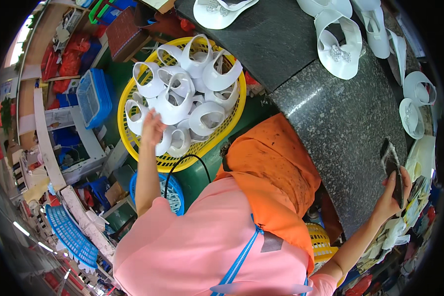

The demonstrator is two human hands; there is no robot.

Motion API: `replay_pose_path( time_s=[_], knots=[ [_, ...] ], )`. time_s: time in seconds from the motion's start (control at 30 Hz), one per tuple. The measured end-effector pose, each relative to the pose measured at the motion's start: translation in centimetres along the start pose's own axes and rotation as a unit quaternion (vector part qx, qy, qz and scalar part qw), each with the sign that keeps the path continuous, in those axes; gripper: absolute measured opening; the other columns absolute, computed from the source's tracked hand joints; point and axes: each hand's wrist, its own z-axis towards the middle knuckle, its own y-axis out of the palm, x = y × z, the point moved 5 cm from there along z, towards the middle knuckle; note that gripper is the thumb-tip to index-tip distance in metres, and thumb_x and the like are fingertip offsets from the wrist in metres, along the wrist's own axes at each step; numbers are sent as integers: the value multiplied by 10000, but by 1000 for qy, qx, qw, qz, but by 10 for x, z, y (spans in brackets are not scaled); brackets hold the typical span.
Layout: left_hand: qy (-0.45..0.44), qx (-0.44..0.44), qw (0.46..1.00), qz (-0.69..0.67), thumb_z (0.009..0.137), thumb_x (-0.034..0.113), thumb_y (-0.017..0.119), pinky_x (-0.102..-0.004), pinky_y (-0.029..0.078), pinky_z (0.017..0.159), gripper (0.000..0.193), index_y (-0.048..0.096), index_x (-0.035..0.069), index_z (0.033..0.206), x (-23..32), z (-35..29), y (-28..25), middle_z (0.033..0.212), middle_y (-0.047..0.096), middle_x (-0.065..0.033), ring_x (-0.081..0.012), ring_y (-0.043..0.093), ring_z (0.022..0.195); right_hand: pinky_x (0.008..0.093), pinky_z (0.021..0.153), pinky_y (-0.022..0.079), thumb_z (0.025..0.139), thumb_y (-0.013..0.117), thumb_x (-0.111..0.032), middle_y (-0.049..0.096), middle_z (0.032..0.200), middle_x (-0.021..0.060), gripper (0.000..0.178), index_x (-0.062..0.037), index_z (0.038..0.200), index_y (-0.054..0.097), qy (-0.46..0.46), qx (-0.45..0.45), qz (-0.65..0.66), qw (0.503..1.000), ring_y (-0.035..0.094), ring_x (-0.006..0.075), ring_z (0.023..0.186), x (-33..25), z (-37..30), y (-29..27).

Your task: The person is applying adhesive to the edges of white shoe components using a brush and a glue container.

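Note:
In my right hand (399, 186), at the right side of the dark stone table, is a dark, flat, elongated brush-like tool (391, 163) with a rough grey face. My fingers are closed round its lower part. My left hand (154, 127) reaches over a yellow plastic basket (242, 101) full of white shoe uppers. Its fingers are bent at the edge of one white shoe upper (176, 109), which sits on top of the pile and looks nearer than the others. Part of the grip is hidden.
The stone table (325, 116) carries white uppers with sparkling ornaments, such as the one at its far edge (338, 53). Blue baskets (94, 98) stand stacked at the left. A smaller blue basket (178, 200) and a black cable or hoop (197, 157) are beside my left arm.

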Motion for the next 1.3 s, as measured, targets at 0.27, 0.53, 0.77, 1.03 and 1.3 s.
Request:
replay_pose_path(
  time_s=[0.27, 0.53, 0.77, 1.03, 1.3],
  knots=[
    [-7, 145, 579, 802, 693, 349, 726, -444, 519, 760, 478, 587, 26, 1017, -59, 1, -19, 897, 666, -205, -368, 655, 844, 196, 607, 434, 858, 604, -8, 591, 982, 45, 241, -9, 1097, 576, 3, -49, -25, 998, 521, 66, 667, -2, -6, -1],
    [426, -211, 732, 487, 756, 63, 702, -355, 504, 628, 228, 618, 48, 967, 44, -56, 345, 777, 614, -103, -278, 609, 690, 198, 587, 396, 847, 582, 26, 541, 799, 7, 365, -46, 1197, 507, 44, -20, 19, 999, 486, 61, 638, -4, 2, 3],
    [563, -216, 480, 638, 774, 130, 538, -493, 481, 716, 154, 627, 5, 785, 37, -40, 577, 756, 639, -205, -362, 620, 794, 259, 648, 447, 797, 608, 24, 540, 745, 67, 395, -77, 1177, 570, -57, -2, -141, 988, 534, 146, 659, 2, 29, -28],
    [683, -289, 261, 618, 742, 90, 587, -385, 498, 684, 101, 580, 46, 833, 40, -80, 618, 953, 573, -131, -273, 599, 827, 362, 756, 488, 798, 623, -252, 677, 865, 155, 266, -91, 1005, 670, 101, 155, -216, 959, 661, 285, 850, 140, 99, -152],
    [718, -492, 206, 446, 721, 100, 592, -334, 512, 760, 142, 598, 28, 844, -41, -135, 638, 874, 607, -92, -231, 616, 854, 407, 779, 482, 828, 578, -195, 656, 1004, 148, 253, -92, 1052, 635, 69, 92, -311, 944, 614, 336, 957, 128, 114, -132]
  ],
)
